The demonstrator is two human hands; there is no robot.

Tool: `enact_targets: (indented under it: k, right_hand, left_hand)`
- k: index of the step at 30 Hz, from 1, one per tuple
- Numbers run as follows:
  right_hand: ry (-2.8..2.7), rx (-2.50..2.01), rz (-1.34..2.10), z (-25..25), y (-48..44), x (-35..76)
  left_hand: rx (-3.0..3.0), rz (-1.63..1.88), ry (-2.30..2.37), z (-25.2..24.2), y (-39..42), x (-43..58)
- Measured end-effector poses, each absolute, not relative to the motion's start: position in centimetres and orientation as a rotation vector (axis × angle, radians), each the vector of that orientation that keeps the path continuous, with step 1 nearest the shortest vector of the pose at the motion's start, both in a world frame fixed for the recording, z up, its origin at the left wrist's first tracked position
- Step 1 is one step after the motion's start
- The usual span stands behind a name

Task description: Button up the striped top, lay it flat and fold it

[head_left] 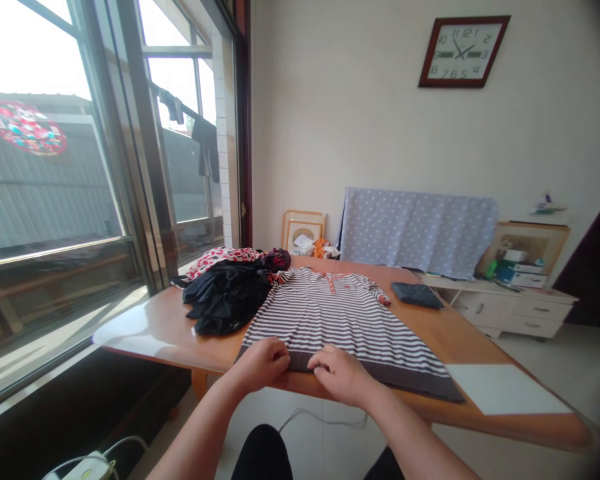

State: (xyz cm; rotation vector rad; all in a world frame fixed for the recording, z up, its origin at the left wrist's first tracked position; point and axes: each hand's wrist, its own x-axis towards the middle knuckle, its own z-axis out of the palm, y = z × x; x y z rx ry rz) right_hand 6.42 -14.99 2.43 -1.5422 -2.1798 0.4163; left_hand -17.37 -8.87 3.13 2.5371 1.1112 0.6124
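A brown-and-white striped short-sleeved shirt (325, 313) lies spread on the wooden table (165, 327), its orange-trimmed collar away from me and its dark hem towards me. My left hand (266, 361) is closed on the hem near its left part, fingers curled under. A short way to the right, my right hand (343, 373) also has its fingers curled at the hem's edge. The fingertips of both hands are partly hidden.
Left of the shirt sits a heap of black clothes (230, 293) with a red-patterned cloth (225, 257). A folded dark garment (417, 295) and a white sheet (510, 389) lie to the right. Behind stand a cloth-covered object (415, 230) and a white cabinet (515, 310).
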Motion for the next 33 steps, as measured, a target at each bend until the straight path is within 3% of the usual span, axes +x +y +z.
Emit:
enact_targets:
  k: [10,18,33]
  right_hand:
    - [-2.236,-1.534,0.479,3.4,-15.1,5.9]
    - [-2.190,-1.579,0.536,3.2,-14.9,5.9]
    - [-2.113,-1.588,0.670,2.6,-14.5,6.1]
  left_hand:
    - [2.476,0.534,1.496,3.1,-7.3,-21.8]
    - [2.202,0.567,2.152,1.9,-6.5,-22.5]
    - [2.030,0.428,2.244,3.1,-6.5,-22.2]
